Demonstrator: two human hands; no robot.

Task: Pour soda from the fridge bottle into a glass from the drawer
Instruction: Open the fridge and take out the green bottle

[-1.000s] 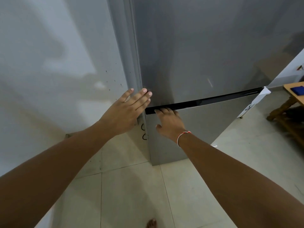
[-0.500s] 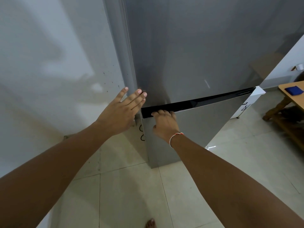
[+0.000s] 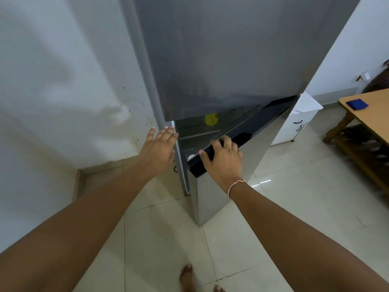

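You face the grey fridge (image 3: pixel 227 60), its lower door (image 3: pixel 221 199) ajar and swung toward you. Your right hand (image 3: pixel 225 161) curls over the door's black top edge, gripping it. Your left hand (image 3: pixel 157 148) lies flat with straight fingers against the fridge's left side. Inside the gap, far back, sits something yellow (image 3: pixel 211 119); no soda bottle shows.
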